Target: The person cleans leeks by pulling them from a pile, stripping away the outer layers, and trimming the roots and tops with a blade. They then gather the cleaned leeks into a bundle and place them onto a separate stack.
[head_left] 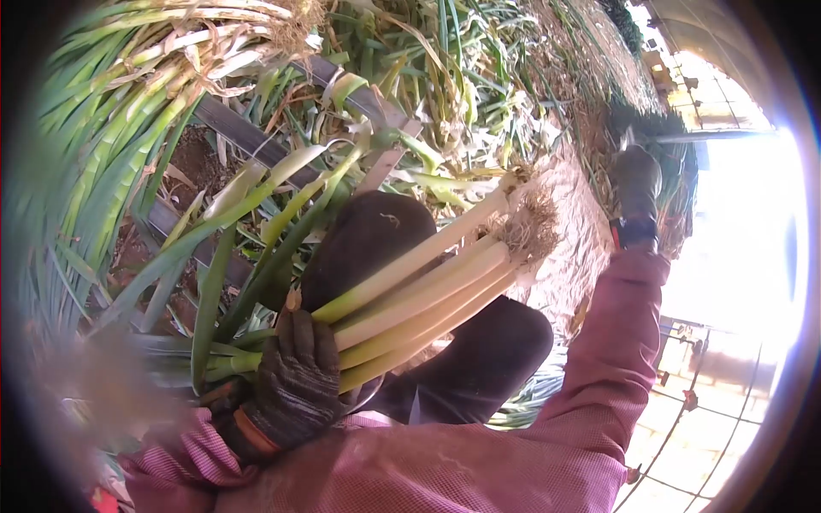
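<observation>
My left hand (pixel 299 363), in a dark striped knit glove, is closed around a bunch of long green onions (pixel 419 295). Their thick pale stalks slant up to the right, ending in a tangle of roots; the green leaves trail to the left. The bunch lies across my lap, over a dark-clad knee (pixel 368 239). Stretched far out to the right is my gloved right hand (pixel 637 179), its fingers curled closed. A small bright tip shows just beyond it, but what the hand holds cannot be made out.
More green onions (pixel 171 77) lie piled at upper left, roots to the right. Dark metal bars (pixel 248 137) run across the ground beside my knee. Stripped leaves (pixel 445 77) litter the area ahead. Wire mesh (pixel 693 410) stands at right, near a thin rod (pixel 714 135) in glare.
</observation>
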Motion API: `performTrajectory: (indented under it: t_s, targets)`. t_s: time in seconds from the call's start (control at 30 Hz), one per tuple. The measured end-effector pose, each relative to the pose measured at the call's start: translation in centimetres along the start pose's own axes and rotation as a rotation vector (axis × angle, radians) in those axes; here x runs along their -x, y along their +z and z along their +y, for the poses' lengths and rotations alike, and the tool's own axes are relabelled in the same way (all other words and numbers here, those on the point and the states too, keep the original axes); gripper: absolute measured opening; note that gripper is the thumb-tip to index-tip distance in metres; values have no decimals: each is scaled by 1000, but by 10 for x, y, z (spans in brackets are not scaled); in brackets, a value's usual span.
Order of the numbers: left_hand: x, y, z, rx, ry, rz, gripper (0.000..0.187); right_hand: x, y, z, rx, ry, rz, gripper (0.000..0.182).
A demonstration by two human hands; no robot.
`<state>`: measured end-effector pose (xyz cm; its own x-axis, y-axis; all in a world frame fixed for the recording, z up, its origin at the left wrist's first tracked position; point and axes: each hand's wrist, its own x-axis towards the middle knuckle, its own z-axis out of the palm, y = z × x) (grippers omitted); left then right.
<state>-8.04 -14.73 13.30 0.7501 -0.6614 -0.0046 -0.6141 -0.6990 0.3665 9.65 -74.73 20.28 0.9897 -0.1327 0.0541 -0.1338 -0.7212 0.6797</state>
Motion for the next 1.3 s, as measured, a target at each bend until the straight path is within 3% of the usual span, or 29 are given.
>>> performTrajectory:
  t_s: [0.03, 0.1, 0.13, 0.33, 0.47, 0.53, 0.7, 0.83, 0.93, 1.0, 1.03, 1.13, 1.2, 1.23, 1.27, 1.3]
  targets:
    - [1, 0, -1, -7, 8, 13, 85, -4, -20, -4, -187, -69, 40, 41]
    - [0, -1, -2, 55, -20, -25, 86, 38, -46, -52, -669, -420, 334, 64]
    - [-2, -2, -3, 86, -26, -49, 87, 56, -44, -80, -761, -432, 269, 62]
    - [-11, -11, -2, 25, -67, -148, 89, 140, 89, -200, -751, -38, -240, 53]
    - [-19, -1, -11, 123, -94, -133, 90, 150, 148, -212, -751, 147, -289, 47]
    - [-23, 5, -8, 129, -111, -16, 85, 131, 167, -208, -750, 207, -265, 44]
    - [-38, 3, -11, 110, -109, -29, 82, 91, 204, -169, -791, 345, -249, 38]
    - [-41, 3, -15, 112, -115, -31, 80, 48, 164, -145, -1002, 259, -73, 34]
    - [-42, 8, -18, 113, -97, 15, 78, 24, 91, -142, -1328, 102, 93, 32]
    - [-40, 12, -13, 113, -83, 46, 77, 28, 22, -138, -1606, 18, 36, 31]
    - [-39, 14, -11, 115, -78, 60, 77, 43, -22, -124, -1642, 74, -208, 34]
    - [-28, 9, -4, 106, -61, 26, 77, 134, -55, -127, -2071, 265, -22, 55]
    - [-22, 0, -1, 93, -59, -50, 79, 176, -69, -137, -2004, 141, 89, 60]
    - [-20, -2, 1, 58, -44, -40, 81, 190, -93, -149, -1906, 213, 56, 53]
    - [-18, -4, 3, 20, -28, -36, 84, 199, -109, -162, -1720, 191, 82, 44]
    - [-17, -3, 2, -1, 30, -39, 97, 202, -115, -174, -1433, 128, 169, 35]
